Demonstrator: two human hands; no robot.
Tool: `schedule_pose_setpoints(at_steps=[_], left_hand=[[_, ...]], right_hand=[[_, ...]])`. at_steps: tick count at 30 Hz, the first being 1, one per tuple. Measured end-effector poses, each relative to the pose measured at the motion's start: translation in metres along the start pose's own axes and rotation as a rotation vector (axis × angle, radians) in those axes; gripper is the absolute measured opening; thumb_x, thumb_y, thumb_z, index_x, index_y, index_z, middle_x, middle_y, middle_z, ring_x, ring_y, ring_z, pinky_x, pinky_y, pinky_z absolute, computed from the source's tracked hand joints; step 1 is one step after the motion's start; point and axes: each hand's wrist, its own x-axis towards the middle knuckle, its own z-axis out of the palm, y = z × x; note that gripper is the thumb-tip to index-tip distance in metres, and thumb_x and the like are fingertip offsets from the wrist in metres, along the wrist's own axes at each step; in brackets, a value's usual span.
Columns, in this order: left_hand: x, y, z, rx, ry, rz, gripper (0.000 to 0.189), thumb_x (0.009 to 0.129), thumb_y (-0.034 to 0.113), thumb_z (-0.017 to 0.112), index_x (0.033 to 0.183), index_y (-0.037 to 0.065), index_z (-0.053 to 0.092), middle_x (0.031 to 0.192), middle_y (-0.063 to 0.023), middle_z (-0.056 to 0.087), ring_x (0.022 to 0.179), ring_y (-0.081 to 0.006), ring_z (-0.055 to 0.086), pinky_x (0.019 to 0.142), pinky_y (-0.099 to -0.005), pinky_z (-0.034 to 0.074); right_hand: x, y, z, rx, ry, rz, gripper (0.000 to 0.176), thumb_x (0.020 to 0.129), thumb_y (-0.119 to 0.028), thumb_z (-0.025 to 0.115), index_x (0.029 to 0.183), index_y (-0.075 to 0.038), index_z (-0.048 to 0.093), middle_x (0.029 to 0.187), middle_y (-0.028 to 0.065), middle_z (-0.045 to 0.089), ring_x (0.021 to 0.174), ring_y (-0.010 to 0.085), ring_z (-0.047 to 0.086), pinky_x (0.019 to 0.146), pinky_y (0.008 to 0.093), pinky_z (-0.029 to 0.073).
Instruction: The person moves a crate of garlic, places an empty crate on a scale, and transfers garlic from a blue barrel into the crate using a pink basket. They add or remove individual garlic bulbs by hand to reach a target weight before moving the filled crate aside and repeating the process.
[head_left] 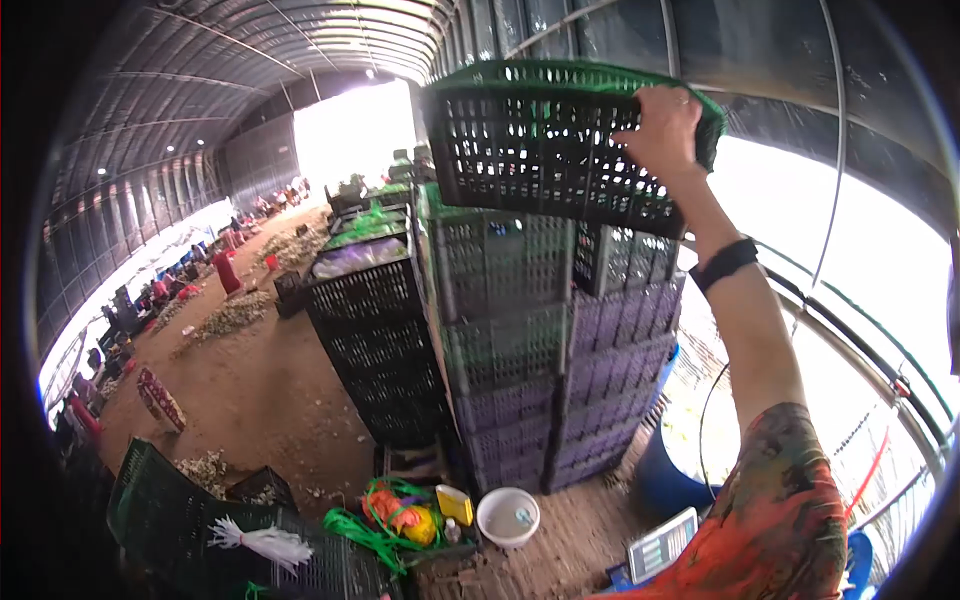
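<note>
My right hand (pixel 665 130) is raised at the upper right, fingers hooked over the rim of a black plastic crate (pixel 530 145) with green along its top edge. The crate tilts, and light comes through its slots. It overlaps the top of a tall stack of dark crates (pixel 505 265) in this view. Purple shows through the slots of the neighbouring purple-filled crates (pixel 622 325). A black band (pixel 725 264) circles my right wrist. My left hand is out of view.
Another black crate stack (pixel 375 345) stands left. Below are a white bowl (pixel 508 517), green strapping (pixel 365 538), white ties (pixel 262 542) and a digital scale display (pixel 662 546). A blue barrel (pixel 668 475) stands right. People and produce heaps (pixel 230 318) line the far left.
</note>
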Motion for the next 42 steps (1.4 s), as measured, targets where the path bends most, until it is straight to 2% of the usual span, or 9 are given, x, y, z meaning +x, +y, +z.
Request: schedule_pose_setpoints(at_steps=[4, 6, 14, 16, 19, 21, 22, 27, 42], left_hand=[[0.032, -0.001, -0.002, -0.143, 0.03, 0.293, 0.061, 0.089, 0.022, 0.057, 0.141, 0.013, 0.026, 0.104, -0.0073, 0.056, 0.084, -0.0158, 0.058, 0.063, -0.0266, 0.048], [-0.012, 0.094, 0.008, -0.34, -0.007, 0.163, 0.066, 0.088, 0.03, 0.059, 0.143, 0.014, 0.024, 0.121, -0.0093, 0.046, 0.1, -0.0183, 0.052, 0.08, -0.0319, 0.047], [-0.101, 0.151, -0.002, -0.762, -1.081, 0.208, 0.096, 0.081, 0.076, 0.031, 0.143, 0.003, 0.025, 0.14, -0.0254, 0.034, 0.133, -0.0383, 0.027, 0.097, -0.0648, 0.03], [-0.134, 0.136, -0.003, -0.884, -1.073, 0.029, 0.096, 0.079, 0.077, 0.034, 0.141, 0.003, 0.031, 0.136, -0.0238, 0.041, 0.129, -0.0382, 0.034, 0.099, -0.0613, 0.032], [-0.167, 0.095, -0.008, -0.763, -0.942, -0.333, 0.088, 0.081, 0.071, 0.04, 0.138, 0.003, 0.038, 0.131, -0.0194, 0.047, 0.121, -0.0368, 0.045, 0.101, -0.0524, 0.035], [-0.165, 0.003, -0.018, -0.102, -0.693, 0.16, 0.066, 0.086, 0.048, 0.052, 0.133, 0.003, 0.044, 0.126, -0.0156, 0.053, 0.112, -0.0332, 0.054, 0.1, -0.0417, 0.04], [-0.18, -0.006, -0.013, -0.303, -0.757, -0.441, 0.049, 0.084, 0.019, 0.055, 0.129, 0.003, 0.047, 0.123, -0.0139, 0.054, 0.109, -0.0299, 0.057, 0.096, -0.0358, 0.045], [-0.225, -0.101, 0.019, -0.339, -0.865, -0.97, 0.06, 0.079, -0.003, 0.047, 0.132, 0.023, 0.037, 0.129, -0.0184, 0.047, 0.111, -0.0451, 0.052, 0.079, -0.0742, 0.042], [-0.252, -0.428, 0.337, -0.012, -0.549, -0.736, 0.086, 0.069, -0.006, 0.056, 0.142, 0.025, 0.022, 0.114, -0.008, 0.052, 0.093, -0.0231, 0.056, 0.064, -0.0409, 0.054]], right_hand=[[-0.038, 0.034, -0.123, 0.003, 0.197, -0.223, 0.056, 0.056, -0.025, 0.083, 0.104, -0.008, 0.06, 0.102, 0.0092, 0.06, 0.101, 0.0294, 0.051, 0.089, 0.0454, 0.032], [-0.057, 0.029, -0.207, 0.205, 0.008, -0.248, 0.056, 0.056, -0.026, 0.082, 0.105, -0.01, 0.059, 0.101, 0.0087, 0.059, 0.094, 0.0284, 0.055, 0.087, 0.0461, 0.033], [-0.195, -0.014, -0.427, 0.292, -0.256, -0.634, 0.059, 0.054, -0.016, 0.08, 0.105, -0.003, 0.055, 0.096, 0.0111, 0.052, 0.09, 0.0282, 0.05, 0.076, 0.0387, 0.039], [-0.252, -0.018, -0.462, 0.446, -0.499, -0.39, 0.053, 0.06, -0.019, 0.081, 0.106, -0.005, 0.058, 0.103, 0.0099, 0.058, 0.096, 0.0298, 0.053, 0.089, 0.0405, 0.036], [-0.31, -0.038, -0.508, 0.425, -0.809, -0.463, 0.057, 0.057, -0.027, 0.076, 0.105, -0.006, 0.053, 0.103, 0.0123, 0.05, 0.109, 0.0339, 0.046, 0.091, 0.0521, 0.029], [-0.354, -0.04, -0.524, 0.48, -0.922, -0.487, 0.054, 0.062, -0.03, 0.073, 0.104, -0.003, 0.053, 0.098, 0.0127, 0.049, 0.106, 0.0319, 0.045, 0.093, 0.0507, 0.029], [-0.38, -0.037, -0.526, 0.619, -0.981, -0.423, 0.052, 0.063, -0.03, 0.072, 0.101, -0.001, 0.053, 0.097, 0.012, 0.049, 0.104, 0.0307, 0.044, 0.092, 0.0487, 0.029], [-0.522, -0.013, -0.55, 0.698, -1.26, -0.145, 0.054, 0.051, -0.026, 0.08, 0.094, -0.006, 0.053, 0.094, 0.0081, 0.049, 0.099, 0.0274, 0.044, 0.088, 0.0414, 0.032], [-0.99, 0.174, -0.51, 0.25, -1.8, 0.123, 0.021, 0.062, -0.012, 0.064, 0.082, -0.011, 0.058, 0.089, 0.0074, 0.055, 0.095, 0.0242, 0.051, 0.083, 0.0344, 0.04]])
